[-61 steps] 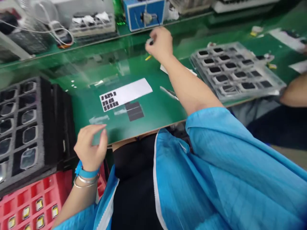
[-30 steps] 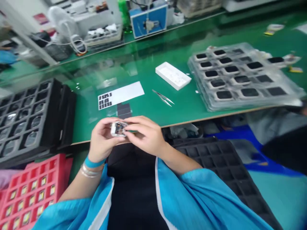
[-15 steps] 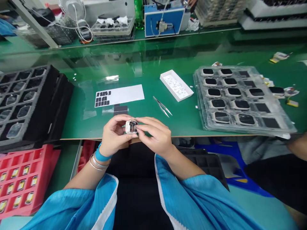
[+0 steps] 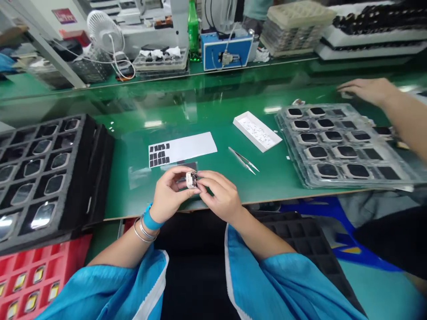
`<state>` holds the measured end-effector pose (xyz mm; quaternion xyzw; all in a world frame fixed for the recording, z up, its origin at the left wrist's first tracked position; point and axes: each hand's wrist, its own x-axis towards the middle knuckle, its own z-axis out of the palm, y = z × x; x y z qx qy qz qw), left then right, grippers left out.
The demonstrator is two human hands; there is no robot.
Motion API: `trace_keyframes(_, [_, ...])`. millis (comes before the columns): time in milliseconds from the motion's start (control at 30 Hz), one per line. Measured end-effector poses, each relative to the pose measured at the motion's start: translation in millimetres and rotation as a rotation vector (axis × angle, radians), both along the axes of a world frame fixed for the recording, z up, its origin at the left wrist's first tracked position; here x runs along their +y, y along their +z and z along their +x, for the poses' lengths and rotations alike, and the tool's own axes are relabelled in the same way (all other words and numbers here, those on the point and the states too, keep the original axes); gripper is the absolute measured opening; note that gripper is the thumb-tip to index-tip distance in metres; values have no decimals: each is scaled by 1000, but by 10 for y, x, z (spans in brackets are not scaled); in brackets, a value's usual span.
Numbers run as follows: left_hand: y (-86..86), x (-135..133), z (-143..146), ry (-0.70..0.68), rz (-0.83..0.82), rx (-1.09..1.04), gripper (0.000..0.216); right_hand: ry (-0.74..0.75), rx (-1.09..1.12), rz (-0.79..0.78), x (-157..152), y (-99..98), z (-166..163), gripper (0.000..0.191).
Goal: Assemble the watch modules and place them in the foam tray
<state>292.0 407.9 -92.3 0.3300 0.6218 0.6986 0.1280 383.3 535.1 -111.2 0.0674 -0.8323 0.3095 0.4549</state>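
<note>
A small white smartwatch case [image 4: 191,180], its open side showing dark and metallic parts, is held above the table's front edge. My left hand [image 4: 170,193] grips it between thumb and fingers from the left. At its right side, the fingertips of my right hand [image 4: 222,195] are closed against the open part; whether a smaller piece is between them is hidden. Tweezers [image 4: 243,160] lie on the green table beyond my right hand. Behind my hands is a white sheet [image 4: 195,146] bearing several black pads [image 4: 159,156]. A white box [image 4: 256,131] contains many tiny pale pieces.
Clear trays [image 4: 300,171] with several watch cases are stacked at right, where a co-worker's hand [image 4: 370,91] reaches over the table. Black foam trays [image 4: 96,178] stand at left, above a red tray [image 4: 71,253]. A blue machine [image 4: 210,49] and a fan [image 4: 103,31] are behind.
The view has shifted, so the table appears lower. The case has turned so its open side faces more to the right. A co-worker's hand has come in at right.
</note>
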Motion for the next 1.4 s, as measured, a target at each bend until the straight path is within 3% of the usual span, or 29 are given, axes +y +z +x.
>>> trace_keyframes(133, [104,-56,-481,-120,23,-23,48,-93,-78,50,266,196,-225,15])
trace_keyframes(233, [162,-119,-884,-194,68,-149,51,-414,-211,94,832,400,-323,17])
trace_keyframes(300, [174,-161,-1094,-247,121,-277,52,-651,-456,112,1209,545,-396,17])
trace_keyframes(367, [167,-187,-1221,-290,190,-396,53,-776,-663,125,1407,667,-520,15])
trace_keyframes(400, [157,-192,-1253,-305,221,-443,53,-771,-694,112,1408,709,-599,11])
trace_keyframes(467, [126,-193,-1271,-316,256,-511,52,-607,-640,31,1215,730,-772,9])
trace_keyframes(533, [79,-192,-1255,-311,254,-550,52,-293,-541,-109,855,651,-937,17])
trace_keyframes(600, [18,-197,-1233,-302,238,-567,53,23,-493,-284,486,485,-1074,18])
trace_keyframes(667, [-45,-200,-1219,-299,218,-572,52,213,-449,-474,224,286,-1163,17])
trace_keyframes(767, [-118,-184,-1208,-296,194,-575,51,264,-397,-643,71,52,-1189,15])
trace_keyframes(867, [-154,-147,-1195,-284,187,-558,51,213,-379,-637,66,-33,-1141,10])
trace_keyframes(1033, [-193,-111,-1167,-255,150,-502,49,103,-329,-380,87,-23,-1099,6])
trace_keyframes(1133, [-214,-112,-1153,-232,123,-494,51,107,-294,-156,115,-35,-1109,12])
trace_keyframes(1200, [-218,-110,-1140,-222,107,-506,52,132,-329,-124,135,-45,-1123,13])
trace_keyframes(1267, [-210,-106,-1129,-220,103,-532,51,180,-415,-311,146,-45,-1142,10])
trace_keyframes(1400, [-180,-119,-1144,-195,156,-588,50,503,-675,-1029,152,-9,-1180,38])
